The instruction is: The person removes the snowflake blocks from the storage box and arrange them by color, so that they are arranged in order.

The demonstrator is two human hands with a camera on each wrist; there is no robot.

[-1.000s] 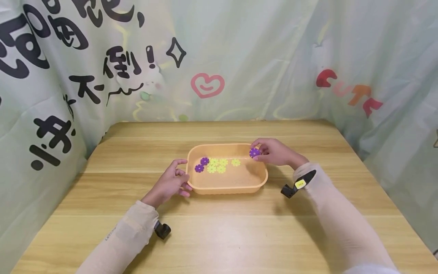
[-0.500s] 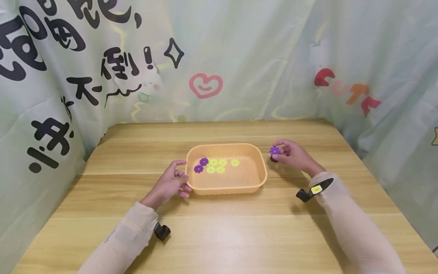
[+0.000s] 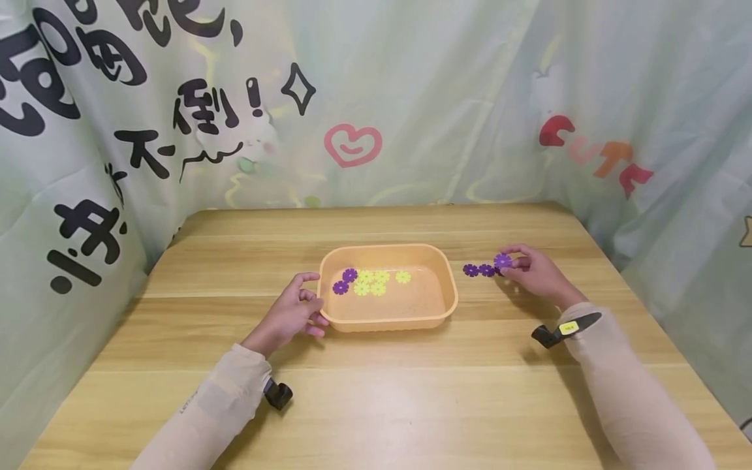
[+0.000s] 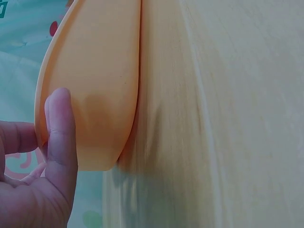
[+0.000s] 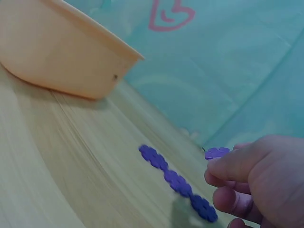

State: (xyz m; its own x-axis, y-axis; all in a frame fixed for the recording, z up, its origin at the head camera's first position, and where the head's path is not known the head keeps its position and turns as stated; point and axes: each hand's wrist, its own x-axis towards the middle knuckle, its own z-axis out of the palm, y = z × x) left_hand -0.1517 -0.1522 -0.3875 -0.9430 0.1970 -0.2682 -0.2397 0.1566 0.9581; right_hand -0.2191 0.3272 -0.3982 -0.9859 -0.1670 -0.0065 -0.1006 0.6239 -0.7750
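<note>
My left hand (image 3: 292, 316) grips the left end of an orange plastic tray (image 3: 388, 324), thumb and fingers on either side of its rim in the left wrist view. Inside the tray lie two purple flower-shaped discs (image 3: 341, 288) and several yellow flower-shaped discs (image 3: 378, 288). My right hand (image 3: 537, 275) pinches another purple flower-shaped disc (image 3: 502, 261) between thumb and fingers, just above the table to the tray's right. Below it, a row of three purple discs (image 5: 177, 183) lies end to end on the table; the right one is partly hidden in the head view.
The wooden table (image 3: 376, 405) spreads around the tray on all sides. A pale printed curtain (image 3: 446, 98) hangs along its back and both sides. Each forearm carries a small black wrist camera (image 3: 277, 394).
Holding the purple disc, my right hand has moved rightward from over the tray's right end to above the row on the table, uncovering its left discs. My left hand stays at the tray.
</note>
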